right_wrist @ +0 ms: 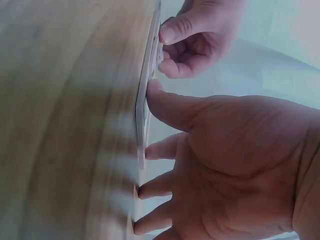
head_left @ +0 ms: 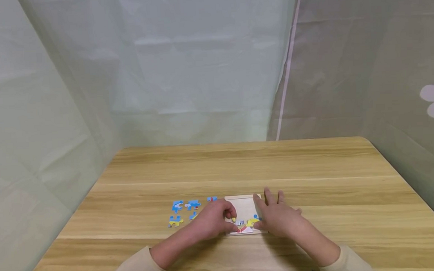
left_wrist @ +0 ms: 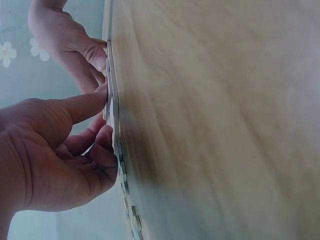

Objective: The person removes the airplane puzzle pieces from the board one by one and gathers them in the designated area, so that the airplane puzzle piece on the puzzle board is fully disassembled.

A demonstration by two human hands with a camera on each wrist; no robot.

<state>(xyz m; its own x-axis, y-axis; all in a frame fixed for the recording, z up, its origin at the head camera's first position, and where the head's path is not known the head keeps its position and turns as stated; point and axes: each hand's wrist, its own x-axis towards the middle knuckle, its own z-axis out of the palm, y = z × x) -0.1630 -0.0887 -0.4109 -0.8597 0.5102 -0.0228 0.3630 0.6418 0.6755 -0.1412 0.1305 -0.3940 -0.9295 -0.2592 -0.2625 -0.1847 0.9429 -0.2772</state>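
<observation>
A shallow wooden puzzle tray point(head_left: 242, 205) lies on the table, with several jigsaw pieces along its near side. My left hand point(head_left: 215, 219) pinches a puzzle piece point(head_left: 234, 219) between thumb and index finger at the tray's near left; the fingers hide much of it. On the tray's right side rests my right hand point(head_left: 278, 216), its fingers spread. Its thumb touches the tray's near right, beside a yellow and blue piece point(head_left: 252, 222). From the right wrist view, the right hand point(right_wrist: 225, 155) has straight fingers, some reaching past the tray's edge.
Loose blue and yellow puzzle pieces lie left of the tray, among them a blue one point(head_left: 177, 206) and a yellow one point(head_left: 175, 221). Another piece point(head_left: 211, 199) sits near the tray's far left corner. Hanging cloth point(head_left: 206, 70) surrounds the wooden table point(head_left: 314, 167).
</observation>
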